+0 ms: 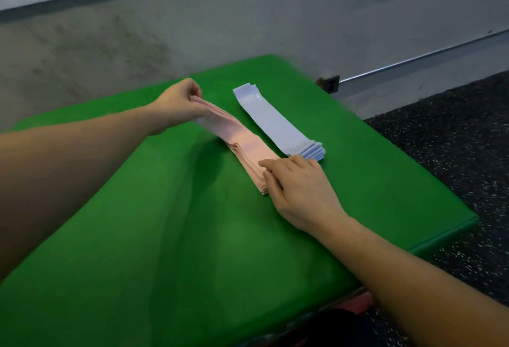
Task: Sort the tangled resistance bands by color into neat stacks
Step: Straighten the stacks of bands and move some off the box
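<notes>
Head view: a person works over a green cloth-covered table (192, 236) with two stacks of flat bands lying side by side near its far right part.
Pink stack: the pile of pale pink, flat elastic resistance bands (242, 148) lies diagonally on the cloth, its far end lifted off the surface, its near end down.
Lavender stack: the pile of pale lavender, flat elastic resistance bands (275, 123) lies just beside the pink one, parallel to it, squared up and untouched.
Left hand (179, 104): fingers and thumb pinch the raised far end of the pink stack, bunching the layers.
Right hand (300, 189): fingers lie nearly straight and close together, pressing the near end of the pink stack flat.
Handling: the bands look thin, light and limp; layers likely slide over one another and sag where unsupported.
Where to hold: probably at both short ends, as now, so the whole pile stays aligned.
Risk: a one-ended lift would likely fan the layers out.
Progress: judged near done; no tangled bands remain in view.
</notes>
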`<state>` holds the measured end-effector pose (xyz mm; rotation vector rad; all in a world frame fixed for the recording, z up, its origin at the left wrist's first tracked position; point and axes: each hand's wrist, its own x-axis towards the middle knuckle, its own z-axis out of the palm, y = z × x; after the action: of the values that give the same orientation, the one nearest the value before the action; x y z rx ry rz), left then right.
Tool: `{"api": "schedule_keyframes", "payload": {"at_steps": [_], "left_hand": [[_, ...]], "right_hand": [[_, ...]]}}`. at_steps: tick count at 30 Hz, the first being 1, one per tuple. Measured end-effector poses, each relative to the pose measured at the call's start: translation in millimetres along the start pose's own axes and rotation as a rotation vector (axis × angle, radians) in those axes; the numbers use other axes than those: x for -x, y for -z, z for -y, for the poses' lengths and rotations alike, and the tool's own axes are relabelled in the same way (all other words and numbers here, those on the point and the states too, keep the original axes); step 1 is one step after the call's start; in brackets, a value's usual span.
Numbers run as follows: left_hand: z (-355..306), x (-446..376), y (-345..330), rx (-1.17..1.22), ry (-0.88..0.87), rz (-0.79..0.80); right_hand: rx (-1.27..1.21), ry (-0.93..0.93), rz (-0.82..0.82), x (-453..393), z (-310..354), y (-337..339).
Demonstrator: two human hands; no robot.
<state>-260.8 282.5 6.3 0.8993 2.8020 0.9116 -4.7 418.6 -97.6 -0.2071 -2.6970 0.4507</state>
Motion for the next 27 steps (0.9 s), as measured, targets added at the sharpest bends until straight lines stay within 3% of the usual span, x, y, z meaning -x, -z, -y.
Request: {"api": "schedule_keyframes", "payload": {"at_steps": [9,14,22,27], "left_hand": [[8,108,59,-0.083,-0.237,0.052],[23,166,72,-0.032,-0.262,0.028],[62,237,84,0.082,-0.244,-0.015],[92,265,92,0.226,-0.150,-0.076]], "right_hand": [[0.097,0.040,-0.021,5,9,3],[0.115,0.001,-0.053,-3,35,8],[0.104,0.208,0.346,-27,101,5],[0.107,0.337,0.287,-22,108,5]]}}
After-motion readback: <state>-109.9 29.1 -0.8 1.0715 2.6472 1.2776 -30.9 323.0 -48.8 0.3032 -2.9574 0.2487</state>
